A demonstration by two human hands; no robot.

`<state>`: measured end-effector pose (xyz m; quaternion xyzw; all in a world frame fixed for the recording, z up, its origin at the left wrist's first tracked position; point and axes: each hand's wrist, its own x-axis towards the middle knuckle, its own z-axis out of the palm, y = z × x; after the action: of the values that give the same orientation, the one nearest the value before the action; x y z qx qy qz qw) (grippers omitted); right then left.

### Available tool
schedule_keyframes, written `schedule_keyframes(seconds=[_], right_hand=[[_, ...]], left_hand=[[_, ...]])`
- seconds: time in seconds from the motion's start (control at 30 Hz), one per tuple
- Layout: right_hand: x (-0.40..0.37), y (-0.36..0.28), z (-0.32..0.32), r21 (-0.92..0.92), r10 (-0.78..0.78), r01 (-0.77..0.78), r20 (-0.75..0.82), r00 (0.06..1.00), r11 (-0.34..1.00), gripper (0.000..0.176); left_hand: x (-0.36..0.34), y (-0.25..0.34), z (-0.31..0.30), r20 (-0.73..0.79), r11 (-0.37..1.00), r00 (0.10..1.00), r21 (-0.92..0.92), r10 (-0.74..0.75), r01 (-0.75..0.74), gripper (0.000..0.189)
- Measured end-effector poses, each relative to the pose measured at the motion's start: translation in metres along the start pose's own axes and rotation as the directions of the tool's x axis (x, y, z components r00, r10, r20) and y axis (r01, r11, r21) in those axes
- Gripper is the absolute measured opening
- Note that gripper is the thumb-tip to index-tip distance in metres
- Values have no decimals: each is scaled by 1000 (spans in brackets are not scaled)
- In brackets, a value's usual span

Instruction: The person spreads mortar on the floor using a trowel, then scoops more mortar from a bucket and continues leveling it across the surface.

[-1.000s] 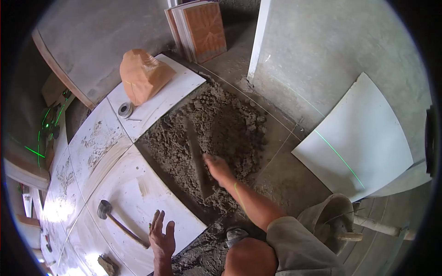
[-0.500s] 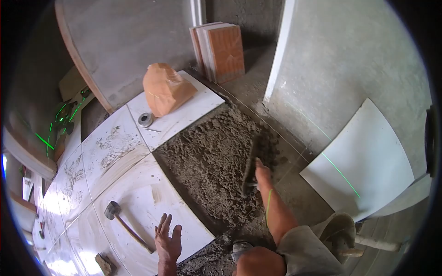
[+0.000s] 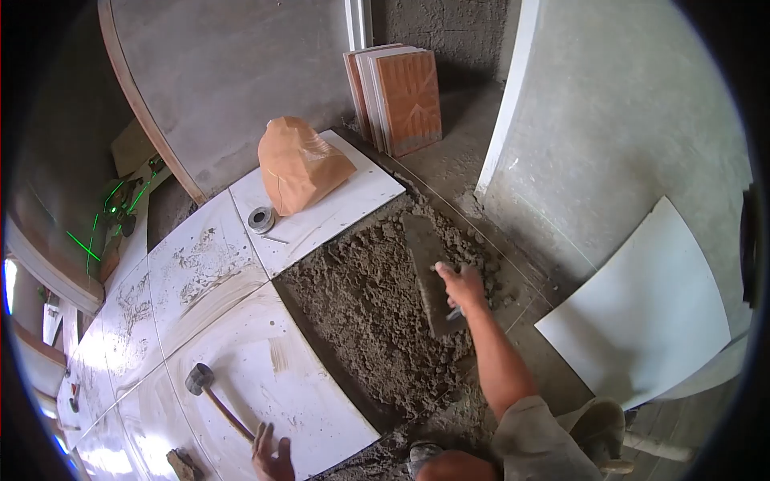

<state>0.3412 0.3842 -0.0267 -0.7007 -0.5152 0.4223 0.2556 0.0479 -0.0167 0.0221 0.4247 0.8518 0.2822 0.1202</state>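
Note:
My right hand [image 3: 463, 287] is wrapped around the handle of a plastering trowel [image 3: 425, 255]. The trowel's long blade lies over the right side of a bed of rough grey mortar [image 3: 353, 301], its broad face turned up toward me. At the bottom, my left hand [image 3: 273, 457] is empty with fingers apart, over a large white floor tile [image 3: 317, 393]. Its fingertips are near the handle end of a rubber mallet [image 3: 200, 380], which rests on that tile with its dark head pointing away.
An orange-brown bag [image 3: 297, 172] and a wire spool [image 3: 261, 220] sit on the far tile. Stacked tiles [image 3: 409, 100] lean by the doorway. One white tile [image 3: 642, 313] rests against the right wall. A bucket [image 3: 593, 429] stands lower right. A string line crosses the floor beside the mortar.
The trowel has gone from steeply tilted to a flatter position, its broad face now showing. My left hand has moved down and slightly left. The whole view has shifted a little.

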Motion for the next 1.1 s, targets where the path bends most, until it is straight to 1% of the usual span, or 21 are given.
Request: schedule_keyframes(seconds=[0.03, 0.07, 0.1, 0.17, 0.27, 0.33, 0.4, 0.47, 0.53, 0.6, 0.67, 0.7, 0.77, 0.8, 0.87, 0.9, 0.93, 1.0, 1.03, 1.07, 1.1], right_hand=[[2, -22, -15, -216, -36, 37, 6, 999, 976, 70], [40, 0, -10, -385, -161, 112, -97, 982, 916, 72], [54, -5, -18, -453, -212, 132, -131, 968, 882, 68], [72, -27, -36, -637, -254, 123, -118, 960, 761, 61], [100, -37, -37, -675, -293, 125, -140, 946, 727, 54], [122, -31, -31, -760, -510, 232, -149, 847, 607, 48], [141, -26, -17, -764, -535, 233, -168, 828, 601, 46], [152, -18, -3, -834, -584, 259, -91, 806, 487, 45], [142, -20, 12, -791, -553, 304, -51, 832, 530, 45], [121, -27, 27, -751, -530, 349, -1, 848, 560, 44], [94, -34, 40, -736, -448, 405, 154, 881, 543, 45], [89, -35, 47, -731, -452, 414, 161, 877, 542, 45], [77, -37, 68, -655, -366, 353, 125, 922, 668, 49], [75, -30, 79, -646, -374, 373, 144, 916, 666, 49], [83, -15, 101, -629, -508, 409, 26, 861, 661, 54], [80, -14, 109, -627, -550, 414, -29, 834, 660, 50], [71, -26, 112, -621, -559, 427, -21, 829, 657, 50], [51, -41, 108, -675, -546, 472, 121, 829, 567, 43], [46, -42, 111, -653, -579, 503, 121, 807, 565, 38], [40, -41, 115, -657, -583, 506, 122, 803, 559, 38], [32, -38, 119, -636, -589, 548, 175, 789, 544, 39]], left_hand=[[-4, -10, -3, -17, 999, 1000, 27, -19, 20, 36], [-8, -20, -6, -37, 998, 999, 54, -37, 39, 36], [-12, -24, -9, -27, 985, 985, -28, -169, 168, 36], [-20, -44, -10, -31, 991, 992, 50, -121, 122, 38], [-26, -36, -25, -7, 983, 990, 118, -143, 143, 40], [-24, -28, -31, 9, 975, 987, 156, -159, 156, 40], [-21, -26, -38, 20, 973, 995, 211, -101, 95, 41], [-18, -18, -47, 18, 965, 999, 258, -50, 43, 41], [-17, -15, -55, 23, 950, 999, 313, -29, 20, 40], [-20, -16, -60, 33, 942, 997, 330, -71, 56, 39], [-29, -29, -61, 46, 937, 991, 335, -126, 104, 39], [-30, -27, -62, 38, 935, 990, 338, -132, 112, 39], [-34, -22, -69, 76, 921, 982, 366, -171, 132, 41], [-36, -17, -77, 60, 915, 981, 373, -186, 151, 41], [-38, -2, -95, 133, 915, 979, 394, -153, 90, 43], [-39, 7, -105, 141, 911, 978, 403, -152, 83, 45], [-39, 16, -118, 167, 914, 973, 398, -162, 84, 46], [-39, 28, -142, 222, 902, 953, 421, -205, 96, 48], [-39, 30, -153, 241, 892, 949, 445, -205, 80, 49], [-42, 22, -164, 236, 918, 960, 395, -148, 45, 50], [-43, 24, -174, 253, 897, 955, 441, -156, 30, 50]])
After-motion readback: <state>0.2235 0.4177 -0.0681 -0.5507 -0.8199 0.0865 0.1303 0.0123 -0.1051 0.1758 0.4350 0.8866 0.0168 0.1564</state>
